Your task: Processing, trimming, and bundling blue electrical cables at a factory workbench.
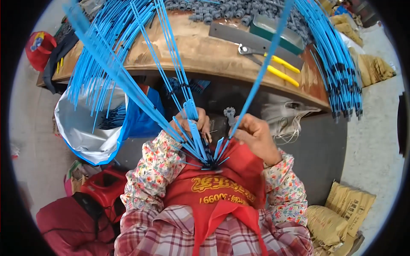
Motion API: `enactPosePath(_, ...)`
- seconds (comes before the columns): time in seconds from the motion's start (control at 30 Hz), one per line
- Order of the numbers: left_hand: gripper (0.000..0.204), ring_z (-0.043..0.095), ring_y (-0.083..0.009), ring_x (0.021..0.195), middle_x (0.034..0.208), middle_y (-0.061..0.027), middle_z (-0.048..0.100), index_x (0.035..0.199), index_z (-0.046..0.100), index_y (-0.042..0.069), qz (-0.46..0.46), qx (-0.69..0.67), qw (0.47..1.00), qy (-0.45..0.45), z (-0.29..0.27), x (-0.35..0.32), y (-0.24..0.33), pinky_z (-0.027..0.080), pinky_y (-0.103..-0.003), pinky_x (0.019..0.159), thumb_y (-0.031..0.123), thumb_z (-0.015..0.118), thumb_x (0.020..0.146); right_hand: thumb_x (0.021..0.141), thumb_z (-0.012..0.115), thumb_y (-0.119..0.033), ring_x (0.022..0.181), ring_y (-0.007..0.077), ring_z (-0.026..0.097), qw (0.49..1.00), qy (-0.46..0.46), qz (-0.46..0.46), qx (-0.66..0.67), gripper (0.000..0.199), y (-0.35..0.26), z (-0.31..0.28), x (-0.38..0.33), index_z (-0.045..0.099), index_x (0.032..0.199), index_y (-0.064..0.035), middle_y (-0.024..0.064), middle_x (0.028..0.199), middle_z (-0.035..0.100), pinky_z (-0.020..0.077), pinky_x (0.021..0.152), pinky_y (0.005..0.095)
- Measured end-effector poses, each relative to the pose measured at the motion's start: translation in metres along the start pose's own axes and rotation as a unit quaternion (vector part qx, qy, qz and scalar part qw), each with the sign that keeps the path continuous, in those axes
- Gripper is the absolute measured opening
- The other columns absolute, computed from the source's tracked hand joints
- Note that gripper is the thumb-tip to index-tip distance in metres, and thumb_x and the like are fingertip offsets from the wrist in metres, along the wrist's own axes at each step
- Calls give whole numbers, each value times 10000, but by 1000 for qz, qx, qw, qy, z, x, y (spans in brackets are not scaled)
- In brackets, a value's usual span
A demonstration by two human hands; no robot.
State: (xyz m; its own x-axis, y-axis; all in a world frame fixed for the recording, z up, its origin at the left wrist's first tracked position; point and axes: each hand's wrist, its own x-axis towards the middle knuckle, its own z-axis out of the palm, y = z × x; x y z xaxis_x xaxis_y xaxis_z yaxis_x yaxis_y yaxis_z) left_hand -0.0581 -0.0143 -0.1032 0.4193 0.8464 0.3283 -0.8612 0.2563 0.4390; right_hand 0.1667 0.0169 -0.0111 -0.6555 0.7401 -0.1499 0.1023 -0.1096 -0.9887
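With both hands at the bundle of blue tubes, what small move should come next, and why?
Probably the right hand should slide its single blue tube down into the bundle of blue tubes that the left hand grips. That tube stands apart from the others, while their lower ends already meet above the red apron.

Blue tubes point(128, 81) run off the top edge; fingers point(200, 128) partly hidden.

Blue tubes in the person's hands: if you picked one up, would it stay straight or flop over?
The blue tubes would probably bend rather than stay stiff: the bundle draped off the wooden bench curves down under its own weight. They look thin and likely light, since the left hand and right hand hold several fanned upward. Being round and smooth-looking, one may roll or slip.
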Motion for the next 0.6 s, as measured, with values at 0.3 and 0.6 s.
enactPosePath(0.3, 218, 619, -282, 715, 777, -172, 605, 839, 528, -30, -72, 85, 993, -43, -6, -2, -14, 540, -383, 685, 158, 633, 809, 836, 621, 8, 709, 72, 542, 991, 77, -99, 37, 169, 45, 36, -33, 555, 991, 3, 16, 836, 581, 446, 614, 212)
enactPosePath(0.6, 294, 621, -255, 784, 820, -160, 594, 1006, 547, -60, -45, 161, 984, 61, 21, -19, -8, 527, -363, 683, 116, 650, 795, 813, 628, 28, 715, 75, 547, 991, 80, -100, -31, 152, 43, 45, -44, 572, 955, 14, 26, 817, 584, 445, 611, 218)
